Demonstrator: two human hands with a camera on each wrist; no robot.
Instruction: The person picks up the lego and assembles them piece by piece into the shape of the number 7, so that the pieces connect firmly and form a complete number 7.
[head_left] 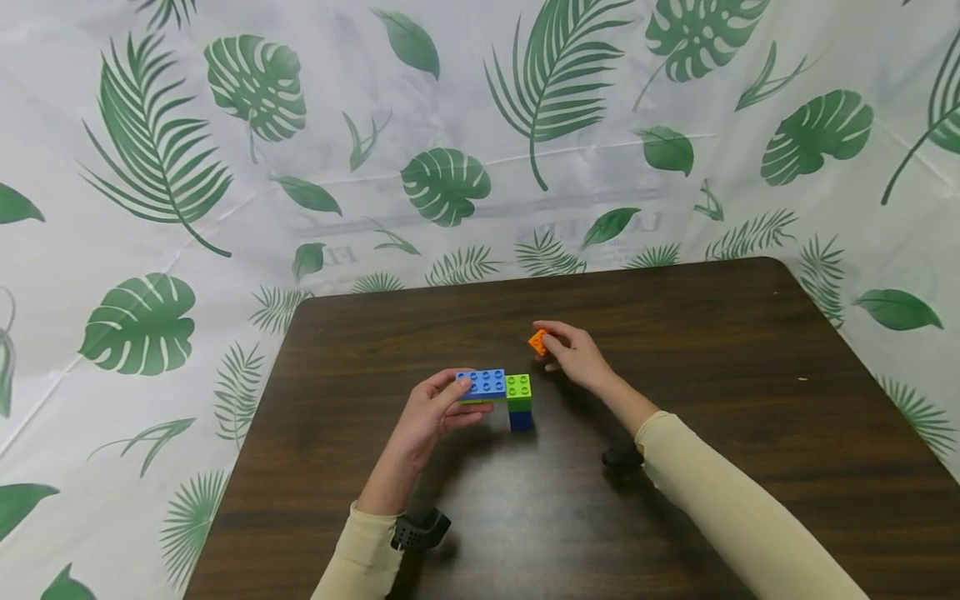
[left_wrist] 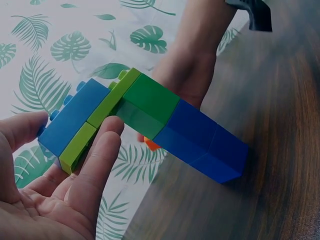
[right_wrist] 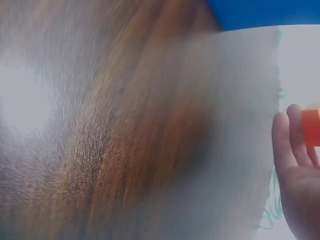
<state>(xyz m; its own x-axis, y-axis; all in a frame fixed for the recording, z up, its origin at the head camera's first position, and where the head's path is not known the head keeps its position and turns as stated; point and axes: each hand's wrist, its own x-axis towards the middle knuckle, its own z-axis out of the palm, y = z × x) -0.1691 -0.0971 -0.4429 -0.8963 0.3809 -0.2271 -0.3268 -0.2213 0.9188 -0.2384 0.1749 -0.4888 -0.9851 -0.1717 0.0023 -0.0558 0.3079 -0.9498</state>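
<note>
My left hand [head_left: 429, 417] holds a joined build of toy building bricks by one end, thumb on the light blue brick [head_left: 486, 383] and fingers underneath. In the left wrist view, lime green bricks [left_wrist: 80, 147] run beneath that light blue brick. From their far end a green brick [left_wrist: 150, 102] and dark blue bricks [left_wrist: 207, 142] extend down toward the table. Beyond the build, my right hand [head_left: 581, 358] pinches a small orange brick [head_left: 537, 342] between thumb and fingers. Only part of the orange brick appears at the right wrist view's edge.
Under both hands stretches a dark wood-grain table [head_left: 705, 358], with its far edge against a white curtain [head_left: 330, 100] printed with green leaves. A black wristband [head_left: 422, 531] sits at my left sleeve. Blue material [right_wrist: 270, 12] shows at the top of the right wrist view.
</note>
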